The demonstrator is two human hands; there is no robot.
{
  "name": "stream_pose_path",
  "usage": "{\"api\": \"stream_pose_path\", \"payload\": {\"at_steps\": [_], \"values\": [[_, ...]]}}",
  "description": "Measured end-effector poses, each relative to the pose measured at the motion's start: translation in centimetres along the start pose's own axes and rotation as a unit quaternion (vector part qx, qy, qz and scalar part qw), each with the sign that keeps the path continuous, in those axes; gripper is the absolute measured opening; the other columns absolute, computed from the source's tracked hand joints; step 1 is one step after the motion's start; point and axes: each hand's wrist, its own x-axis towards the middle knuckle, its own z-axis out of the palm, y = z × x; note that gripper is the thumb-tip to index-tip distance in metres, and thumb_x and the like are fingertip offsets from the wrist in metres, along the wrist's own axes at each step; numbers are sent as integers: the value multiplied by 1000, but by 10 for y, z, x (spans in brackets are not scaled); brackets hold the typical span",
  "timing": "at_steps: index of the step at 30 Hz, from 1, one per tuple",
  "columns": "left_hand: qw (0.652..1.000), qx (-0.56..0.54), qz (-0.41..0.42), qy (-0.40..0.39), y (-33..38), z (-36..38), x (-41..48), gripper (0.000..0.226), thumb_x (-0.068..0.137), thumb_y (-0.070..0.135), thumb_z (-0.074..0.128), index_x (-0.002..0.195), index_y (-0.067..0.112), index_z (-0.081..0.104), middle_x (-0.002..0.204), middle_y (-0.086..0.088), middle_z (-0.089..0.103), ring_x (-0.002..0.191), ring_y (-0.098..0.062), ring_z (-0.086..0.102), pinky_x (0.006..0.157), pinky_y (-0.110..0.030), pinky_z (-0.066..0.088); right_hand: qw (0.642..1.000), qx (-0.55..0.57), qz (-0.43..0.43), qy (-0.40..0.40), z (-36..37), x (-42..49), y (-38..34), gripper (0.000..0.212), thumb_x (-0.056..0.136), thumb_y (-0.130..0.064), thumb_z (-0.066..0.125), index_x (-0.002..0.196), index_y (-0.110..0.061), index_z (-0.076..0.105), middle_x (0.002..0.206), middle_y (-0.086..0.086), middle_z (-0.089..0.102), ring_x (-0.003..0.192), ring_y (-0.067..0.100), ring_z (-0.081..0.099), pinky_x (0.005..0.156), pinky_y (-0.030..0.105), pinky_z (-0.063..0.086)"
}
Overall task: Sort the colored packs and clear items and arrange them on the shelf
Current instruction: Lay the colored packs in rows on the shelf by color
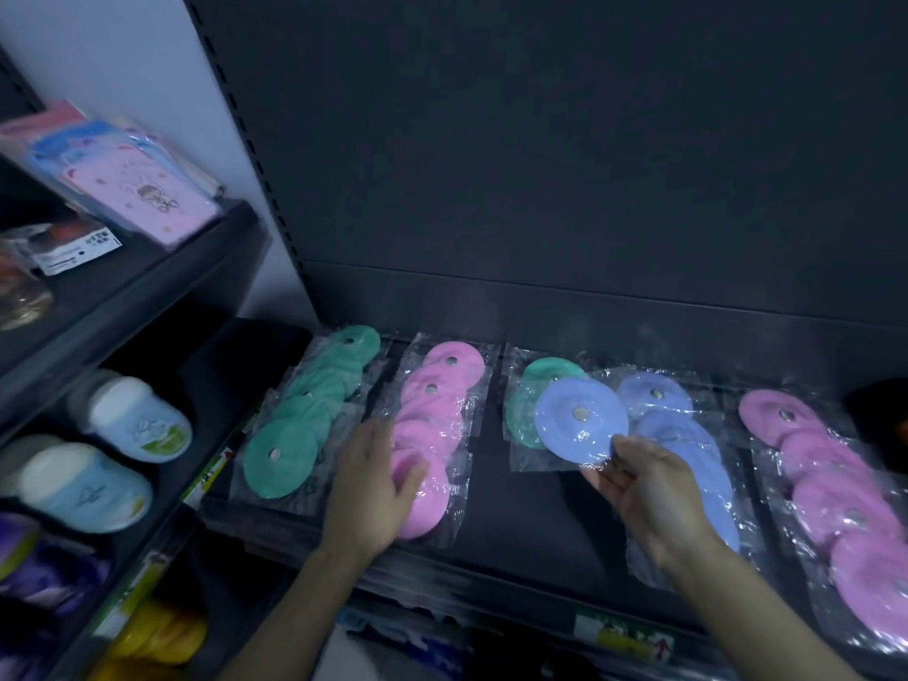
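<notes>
In the head view, a dark shelf [540, 548] carried rows of round discs in clear wrappers, each row running from the back panel toward the front edge. At the left lay a green row [304, 410], its long axis slanting from front-left to back-right, and just beside it a pink row [432, 425] slanting the same way. The left hand [373, 489] lay flat, palm down, over the front end of the pink row, its fingers [410, 476] spread and gripping nothing. The right hand [648, 498] pinched the lower edge of a blue pack [580, 417] between thumb and fingers; that single disc was tilted with its face up toward the camera and its wrapper hanging below. It sat in front of a short green stack [533, 400], partly covering it. To its right a blue row [688, 449] ran front to back, partly hidden by the right wrist, and beyond it a second pink row [835, 498] slanted toward the front-right corner. On neighbouring shelves to the left stood pale blue tubs [98, 464], blurred
</notes>
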Motion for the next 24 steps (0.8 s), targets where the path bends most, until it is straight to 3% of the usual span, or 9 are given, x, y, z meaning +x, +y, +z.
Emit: {"api": "stream_pose_path", "payload": {"at_steps": [2,4,6,10,13,17,19,21,24], "values": [[996,50,-19,-72,0,12,-5,73,87,54,52,146,18,27,153,-16,21,140,-33,20,115,-45,23,1000,3,1,1,2,-2,1,16,92,-1,52,77,-5,55,71,12,57,63,20,65,61,30,59],[988,105,-42,-103,-6,23,-7,77,90,61,39,151,22,13,159,-16,-2,146,-32,-2,118,-41,5,1000,1,2,-1,3,-3,2,16,92,-2,51,77,-5,56,67,10,59,62,19,65,62,31,58],[985,133,-42,-105,-10,29,-8,76,92,62,28,151,21,4,159,-14,-5,146,-30,-8,117,-39,-1,1000,-2,0,-2,3,-5,2,16,93,-2,51,78,-5,56,65,7,61,62,19,65,63,30,58],[978,178,-40,-102,-9,29,-6,75,93,61,20,151,18,0,159,-12,0,147,-26,-5,116,-41,-5,1000,0,2,3,2,-7,3,16,93,-2,51,78,-5,56,61,5,60,61,18,65,63,30,59],[980,185,-3,-79,0,24,-6,71,96,55,25,151,13,9,159,-13,6,147,-26,0,117,-39,-5,1000,-8,3,4,-1,-8,4,16,94,-3,51,78,-6,55,61,5,58,62,19,63,65,31,58],[998,-7,64,-1,36,17,-3,56,95,34,50,139,3,41,149,-13,37,141,-24,28,115,-28,19,1000,-22,-10,5,-7,-9,3,21,93,-4,52,73,-8,55,60,5,55,58,16,61,64,29,58],[991,-131,39,-1,60,20,2,44,93,28,56,129,3,52,129,-10,57,123,-22,51,104,-17,30,999,-30,-13,-1,-11,-13,2,24,92,-4,52,69,-10,57,60,6,56,58,17,60,65,30,57],[946,-309,-64,-71,84,24,9,38,91,24,61,124,8,54,108,-2,66,102,-15,63,93,-17,44,999,-34,-11,-2,-17,-18,2,28,92,-3,52,67,-11,61,60,6,57,58,17,60,65,31,57],[791,-537,-213,-199,111,32,18,33,88,14,65,119,13,54,101,-12,68,86,-17,70,74,-26,56,999,-41,-13,10,-31,-28,2,33,92,-3,53,62,-12,64,66,13,56,61,20,57,66,33,58]]}}
